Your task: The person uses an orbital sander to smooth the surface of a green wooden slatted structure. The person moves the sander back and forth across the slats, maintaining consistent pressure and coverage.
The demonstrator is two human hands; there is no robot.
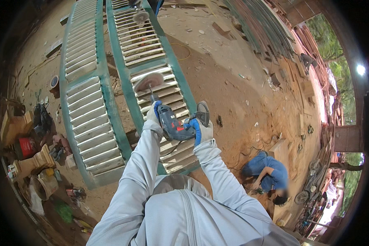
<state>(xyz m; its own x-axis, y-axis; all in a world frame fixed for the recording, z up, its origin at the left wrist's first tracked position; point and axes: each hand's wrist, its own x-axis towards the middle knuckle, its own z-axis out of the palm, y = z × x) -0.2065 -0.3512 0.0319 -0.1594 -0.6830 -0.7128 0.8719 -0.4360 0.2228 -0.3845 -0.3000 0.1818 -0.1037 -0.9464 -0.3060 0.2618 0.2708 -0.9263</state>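
Both my hands, in white gloves with blue palms, hold a dark blue power drill [171, 121] fitted with a round sanding disc [149, 82]. My left hand [153, 113] is wrapped round its front, close behind the chuck. Around the rear handle closes my right hand [203, 131]. The disc is over the slats of a green-framed louvred shutter [180, 82]; whether it touches them I cannot tell. A dark, rounded object [203, 110] shows just beyond my right hand, its kind unclear. A second louvred shutter [112, 119] lies to the left.
A crouching person in blue [270, 172] works on the ground at right. Another disc [141, 17] shows at the shutter's far end. Stacked timber [258, 33] lies far right. A red container [25, 147], carved wood piece [35, 164] and loose tools are at left.
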